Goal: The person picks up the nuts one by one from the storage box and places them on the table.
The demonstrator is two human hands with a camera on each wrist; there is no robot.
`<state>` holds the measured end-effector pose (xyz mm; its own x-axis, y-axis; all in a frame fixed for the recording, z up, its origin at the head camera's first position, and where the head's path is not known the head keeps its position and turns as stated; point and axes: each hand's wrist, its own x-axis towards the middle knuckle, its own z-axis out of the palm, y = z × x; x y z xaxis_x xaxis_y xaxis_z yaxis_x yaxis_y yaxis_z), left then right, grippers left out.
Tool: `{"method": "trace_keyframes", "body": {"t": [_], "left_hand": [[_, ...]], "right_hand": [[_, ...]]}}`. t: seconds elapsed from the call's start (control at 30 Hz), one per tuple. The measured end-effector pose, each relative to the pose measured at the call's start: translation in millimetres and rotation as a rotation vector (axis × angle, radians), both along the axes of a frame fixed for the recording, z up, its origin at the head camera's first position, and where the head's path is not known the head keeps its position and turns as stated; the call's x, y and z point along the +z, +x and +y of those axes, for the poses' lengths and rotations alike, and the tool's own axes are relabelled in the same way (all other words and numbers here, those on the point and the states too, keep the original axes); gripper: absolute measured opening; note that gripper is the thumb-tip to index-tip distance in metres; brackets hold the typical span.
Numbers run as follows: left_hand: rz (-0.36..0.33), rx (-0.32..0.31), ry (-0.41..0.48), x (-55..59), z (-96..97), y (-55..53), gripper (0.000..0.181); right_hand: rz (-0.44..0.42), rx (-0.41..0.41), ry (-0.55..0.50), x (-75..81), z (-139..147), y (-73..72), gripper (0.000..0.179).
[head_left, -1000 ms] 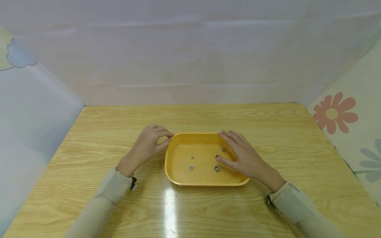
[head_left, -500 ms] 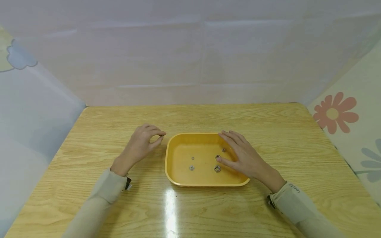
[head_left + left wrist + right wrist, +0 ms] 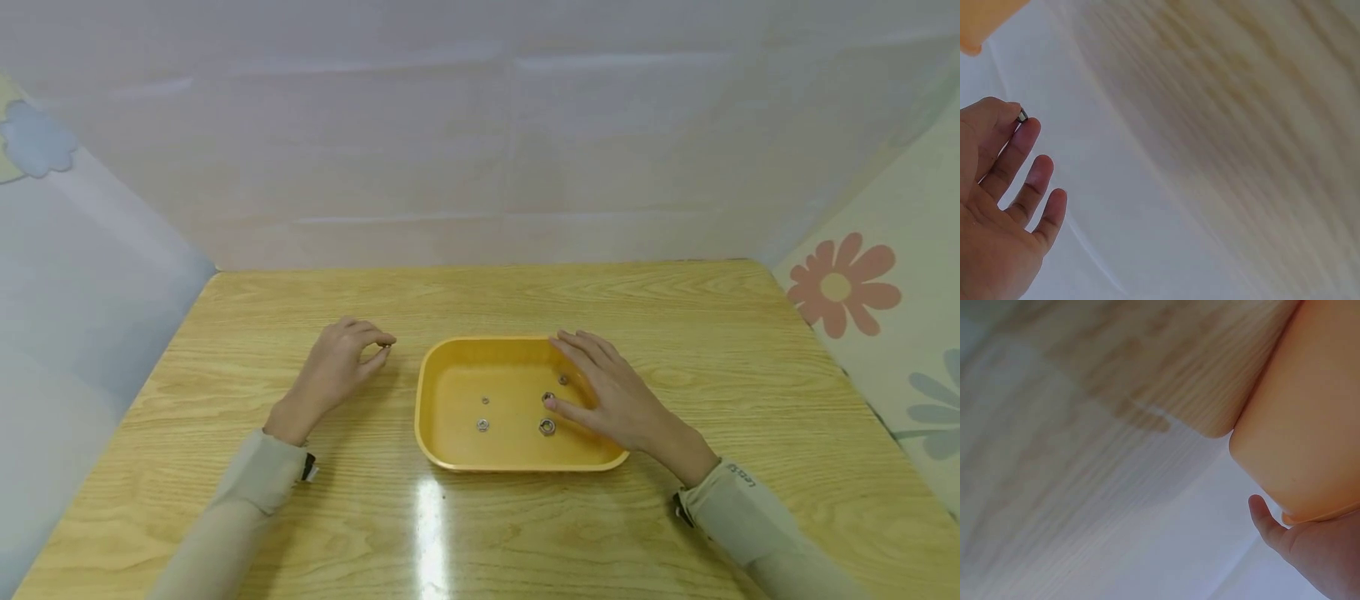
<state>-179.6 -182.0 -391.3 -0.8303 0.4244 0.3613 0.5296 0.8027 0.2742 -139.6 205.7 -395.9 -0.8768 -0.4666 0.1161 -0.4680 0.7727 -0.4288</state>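
Between thumb and index finger, my left hand (image 3: 330, 367) pinches a small metal nut (image 3: 1022, 116), held over the table to the left of the yellow tray (image 3: 453, 463). The other fingers of that hand are spread apart in the left wrist view. My right hand (image 3: 617, 396) lies over the tray's right rim, fingers extended toward the far side and thumb inside. In the tray lie several metal nuts of different sizes, among them a large nut (image 3: 547, 427), a medium nut (image 3: 482, 425) and a tiny nut (image 3: 485, 401). My right thumb partly covers another nut (image 3: 548, 397).
The tray stands on a wood-grain table (image 3: 360, 517). A pale wall covering (image 3: 480, 167) rises behind the table's far edge. Side panels with printed flowers flank the left and right edges.
My left hand has moved left, away from the tray's left rim, carrying the nut. My right hand and the nuts in the tray have stayed in place.
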Motion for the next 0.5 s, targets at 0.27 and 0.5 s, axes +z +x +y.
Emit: {"method": "trace_keyframes", "body": {"t": [0.27, 0.5], "left_hand": [[-0.072, 0.024, -0.017, -3.0, -12.1, -3.4, 0.016], [-0.186, 0.075, -0.036, -1.0, -22.6, -5.3, 0.019]], "right_hand": [[0.011, 0.002, 0.001, -1.1, 0, 0.1, 0.082], [0.008, 0.006, -0.004, 0.0, 0, 0.8, 0.08]]}}
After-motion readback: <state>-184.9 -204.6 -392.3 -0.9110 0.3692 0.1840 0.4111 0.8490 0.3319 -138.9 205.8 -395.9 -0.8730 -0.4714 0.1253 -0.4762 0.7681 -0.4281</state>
